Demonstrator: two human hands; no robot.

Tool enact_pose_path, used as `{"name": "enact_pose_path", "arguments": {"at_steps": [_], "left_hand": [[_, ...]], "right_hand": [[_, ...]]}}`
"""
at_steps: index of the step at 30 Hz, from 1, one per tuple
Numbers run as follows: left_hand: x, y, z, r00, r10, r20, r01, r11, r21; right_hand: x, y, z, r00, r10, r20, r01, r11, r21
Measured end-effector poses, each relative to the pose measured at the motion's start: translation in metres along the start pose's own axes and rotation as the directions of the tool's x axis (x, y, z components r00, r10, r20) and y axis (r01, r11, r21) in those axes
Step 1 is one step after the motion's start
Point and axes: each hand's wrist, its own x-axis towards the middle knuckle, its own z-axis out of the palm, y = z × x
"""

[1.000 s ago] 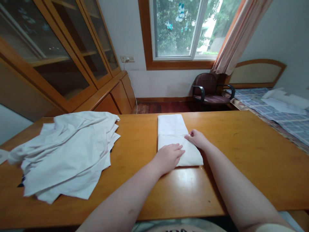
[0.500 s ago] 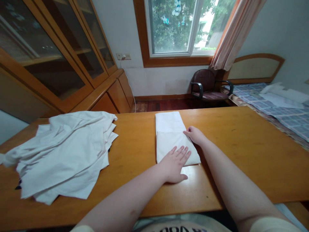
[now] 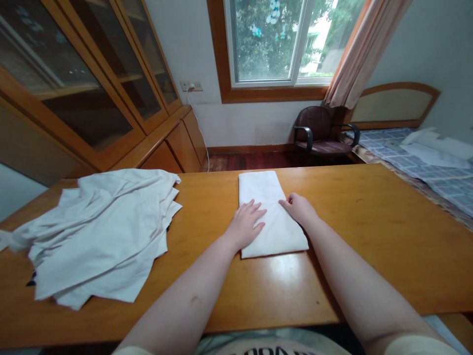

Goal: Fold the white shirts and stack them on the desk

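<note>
A white cloth (image 3: 275,227), folded into a narrow oblong, lies flat on the wooden table in front of me. My left hand (image 3: 246,224) rests on its left edge, about halfway along, with the fingers spread over the fabric. At the opposite edge my right hand (image 3: 298,209) has its fingers curled in, thumb and fingertips closed on the cloth's side. The fingertips under that edge are partly hidden. To the left is a loose heap of white cloth (image 3: 107,236), rumpled and unfolded, with a dark bit showing beneath it.
The wooden table (image 3: 377,236) spans the view, its near edge at my body. Behind it stand a dark red armchair (image 3: 314,128) and a bed (image 3: 424,158) with a checked cover. A glass-fronted cabinet (image 3: 136,123) rises at the left, beyond the table.
My left hand has slid from the near end of the folded cloth up and left to its left edge. My right hand stays at the right edge.
</note>
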Motion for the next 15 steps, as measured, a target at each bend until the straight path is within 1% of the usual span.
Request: {"name": "enact_pose_path", "arguments": {"at_steps": [2,3,5,6,8,9,10,11,12,13,14,15], "left_hand": [[0.002,-0.003,0.001,0.993,-0.034,0.112,0.028,0.998,0.054],[0.002,-0.003,0.002,0.988,-0.065,0.143,0.055,0.996,0.067],[0.002,-0.003,0.004,0.979,-0.119,0.168,0.107,0.991,0.080],[0.002,-0.003,0.004,0.975,-0.137,0.173,0.124,0.989,0.083],[0.003,-0.003,0.005,0.970,-0.156,0.186,0.143,0.986,0.081],[0.003,-0.003,0.005,0.969,-0.157,0.191,0.145,0.986,0.077],[0.003,-0.003,0.005,0.968,-0.157,0.194,0.145,0.987,0.072],[0.004,-0.004,0.005,0.968,-0.155,0.196,0.144,0.987,0.066],[0.004,-0.005,0.006,0.969,-0.151,0.198,0.142,0.988,0.059],[0.004,-0.006,0.006,0.969,-0.148,0.198,0.140,0.989,0.051],[0.005,-0.007,0.007,0.969,-0.144,0.198,0.138,0.989,0.043],[0.005,-0.008,0.008,0.969,-0.143,0.199,0.139,0.990,0.037]], "right_hand": [[-0.001,-0.001,0.000,1.000,0.008,0.004,-0.008,1.000,-0.029],[-0.002,-0.001,-0.001,1.000,0.010,0.006,-0.009,0.999,-0.040],[-0.005,-0.002,-0.004,1.000,0.006,0.001,-0.006,0.998,-0.055],[-0.007,-0.004,-0.007,1.000,0.001,-0.021,-0.002,0.998,-0.062],[-0.013,-0.007,-0.016,0.992,-0.036,-0.120,0.028,0.997,-0.073],[-0.016,-0.010,-0.021,0.981,-0.082,-0.177,0.069,0.995,-0.077],[-0.021,-0.013,-0.025,0.964,-0.151,-0.217,0.137,0.988,-0.079],[-0.026,-0.017,-0.029,0.944,-0.239,-0.229,0.228,0.971,-0.074],[-0.031,-0.021,-0.031,0.918,-0.339,-0.205,0.334,0.941,-0.060],[-0.035,-0.025,-0.031,0.886,-0.438,-0.155,0.438,0.898,-0.036],[-0.040,-0.029,-0.029,0.847,-0.522,-0.096,0.524,0.852,-0.007],[-0.043,-0.033,-0.024,0.810,-0.584,-0.042,0.585,0.811,0.016]]}}
